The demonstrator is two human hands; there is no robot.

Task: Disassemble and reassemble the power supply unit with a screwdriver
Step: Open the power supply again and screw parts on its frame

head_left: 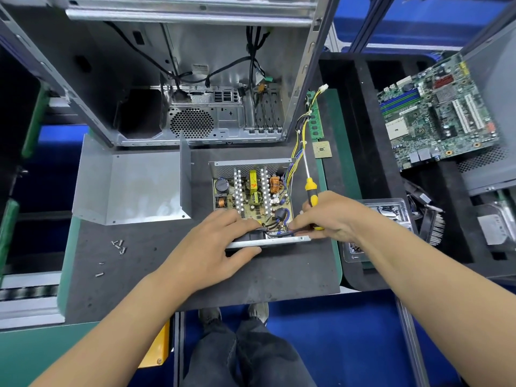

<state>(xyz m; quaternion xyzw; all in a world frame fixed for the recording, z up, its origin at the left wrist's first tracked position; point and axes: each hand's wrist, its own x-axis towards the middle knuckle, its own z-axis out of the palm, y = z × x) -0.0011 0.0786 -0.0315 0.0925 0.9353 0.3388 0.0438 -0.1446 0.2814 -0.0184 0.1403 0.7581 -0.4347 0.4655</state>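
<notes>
**Open power supply unit, both hands at its near edge: hazards noted**

Item: power supply unit (252, 196), lid off, circuit board exposed, sitting on the dark mat of the counter (167, 275) just in front of the empty computer case (195, 93). Its cover (131, 185) lies just beside it to the left.

Left hand (215, 247): fingers lie fairly straight over the near wall, thumb hooked under the rim, steadying the unit.

Right hand (332, 216): fingers curled round the screwdriver (310, 191), shaft pointing away from the person, while the fingertips reach into the wiring at the near right corner.

Loose screws (118, 246): small cluster on the mat, well apart to the left, two more nearer the edge.

Risks, as judged:
- The idle screwdriver tip lies beside the cable bundle (298, 135); a wrist turn could snag it.
- Fingertips among the leads could strain a solder joint.
- A sliding forearm could scatter the unboxed screws.
- If the left hand slackens, the chassis could skid on the mat.
</notes>
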